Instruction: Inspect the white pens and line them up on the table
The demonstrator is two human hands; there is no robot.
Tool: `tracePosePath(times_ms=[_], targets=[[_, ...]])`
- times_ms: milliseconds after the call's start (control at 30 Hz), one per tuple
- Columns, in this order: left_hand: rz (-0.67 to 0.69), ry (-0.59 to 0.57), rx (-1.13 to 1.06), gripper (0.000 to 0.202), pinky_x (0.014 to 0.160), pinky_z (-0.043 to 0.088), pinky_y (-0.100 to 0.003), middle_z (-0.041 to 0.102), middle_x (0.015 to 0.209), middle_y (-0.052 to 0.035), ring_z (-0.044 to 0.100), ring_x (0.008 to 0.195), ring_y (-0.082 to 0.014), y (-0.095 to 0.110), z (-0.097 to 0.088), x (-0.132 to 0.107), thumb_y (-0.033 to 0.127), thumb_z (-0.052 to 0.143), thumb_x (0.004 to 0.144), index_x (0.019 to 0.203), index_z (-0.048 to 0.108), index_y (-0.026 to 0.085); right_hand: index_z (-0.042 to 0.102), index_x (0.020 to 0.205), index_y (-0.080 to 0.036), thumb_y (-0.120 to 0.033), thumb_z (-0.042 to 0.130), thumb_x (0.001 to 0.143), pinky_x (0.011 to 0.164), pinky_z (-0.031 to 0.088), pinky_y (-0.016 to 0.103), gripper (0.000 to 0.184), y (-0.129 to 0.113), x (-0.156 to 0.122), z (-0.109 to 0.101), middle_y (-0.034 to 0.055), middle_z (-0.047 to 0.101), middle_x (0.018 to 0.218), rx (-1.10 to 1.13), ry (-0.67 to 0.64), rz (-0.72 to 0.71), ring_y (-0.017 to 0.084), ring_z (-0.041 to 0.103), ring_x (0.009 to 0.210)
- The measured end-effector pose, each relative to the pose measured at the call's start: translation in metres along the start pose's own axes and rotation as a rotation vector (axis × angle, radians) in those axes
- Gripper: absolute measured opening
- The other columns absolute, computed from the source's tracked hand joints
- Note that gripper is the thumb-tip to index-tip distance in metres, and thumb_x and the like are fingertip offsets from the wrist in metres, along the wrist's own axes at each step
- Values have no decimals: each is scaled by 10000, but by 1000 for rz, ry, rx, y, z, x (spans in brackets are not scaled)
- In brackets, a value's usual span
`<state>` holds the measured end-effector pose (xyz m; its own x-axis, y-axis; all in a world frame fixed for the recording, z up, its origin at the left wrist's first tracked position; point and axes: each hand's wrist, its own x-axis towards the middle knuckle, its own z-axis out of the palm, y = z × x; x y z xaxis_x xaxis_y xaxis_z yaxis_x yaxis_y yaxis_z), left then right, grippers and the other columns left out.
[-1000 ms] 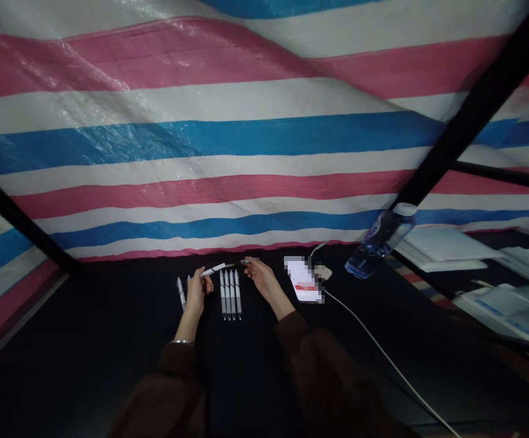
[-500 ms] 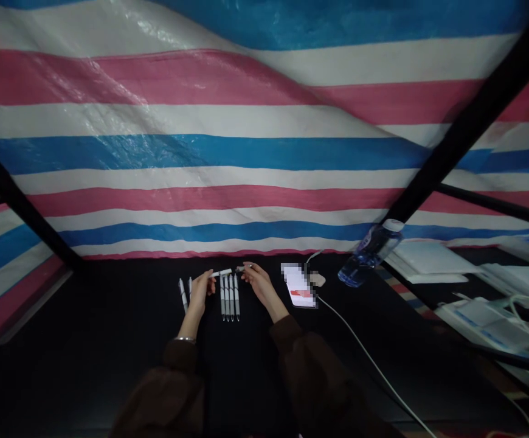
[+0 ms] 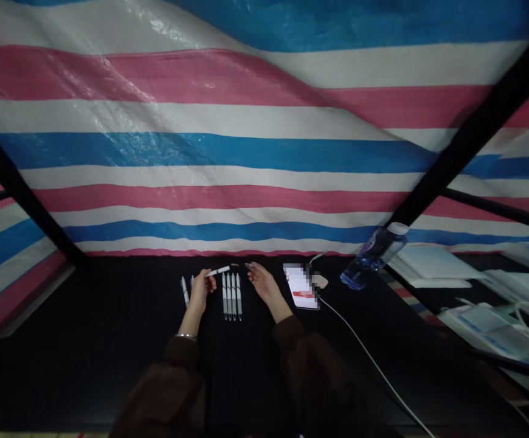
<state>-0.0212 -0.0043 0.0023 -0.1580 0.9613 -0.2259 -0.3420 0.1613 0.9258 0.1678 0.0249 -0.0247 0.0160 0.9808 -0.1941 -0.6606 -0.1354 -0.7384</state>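
Observation:
My left hand is closed around a white pen barrel, which points right and slightly up. Across from it, my right hand pinches a small, greyish pen part between thumb and fingertips. A short dark piece shows in the gap between the barrel and the right fingertips; whether it is held or lies on the table I cannot tell. Several white-and-grey pens lie side by side between my hands, tips toward me. Two more pens lie left of my left hand, partly hidden by it.
On the black table, a phone with a lit screen lies right of my right hand, beside a white cable. Farther right stands a tilted-looking bottle. White stacked packets lie beyond it. A striped sheet hangs behind.
My right hand has drawn slightly right, away from the barrel, widening the gap. The short dark piece now shows there. My left hand keeps its hold. The view has shifted slightly.

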Motion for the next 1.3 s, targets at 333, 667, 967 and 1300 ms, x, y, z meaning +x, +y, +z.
tracePosePath(times_ms=[333,667,967,1300], targets=[[46,-15,36,311,380,263,-199,525,462,4,439,381,-68,0,3,-5,424,609,621,517,517,145,666,763,-176,-314,771,530,517,341,246,290,3,-5,5,19,654,692,-178,-113,-67,126,559,575],[95,29,51,394,416,318,-186,676,772,-76,527,469,-70,-1,3,-7,462,702,577,760,619,123,699,767,-175,-279,776,515,521,352,252,284,0,-11,9,28,673,754,-269,-194,-61,85,472,500],[97,5,69,355,454,348,-193,685,751,-78,557,519,-89,-2,3,-8,438,708,588,725,618,122,686,716,-153,-371,753,568,426,227,249,272,1,-12,11,36,664,638,-390,-187,-102,56,357,396],[100,6,48,379,446,344,-185,687,749,-75,572,532,-96,-2,4,-8,465,691,602,754,601,130,530,482,-183,-652,545,692,361,180,247,515,8,-15,15,-7,445,315,-560,-153,-150,76,335,287]])
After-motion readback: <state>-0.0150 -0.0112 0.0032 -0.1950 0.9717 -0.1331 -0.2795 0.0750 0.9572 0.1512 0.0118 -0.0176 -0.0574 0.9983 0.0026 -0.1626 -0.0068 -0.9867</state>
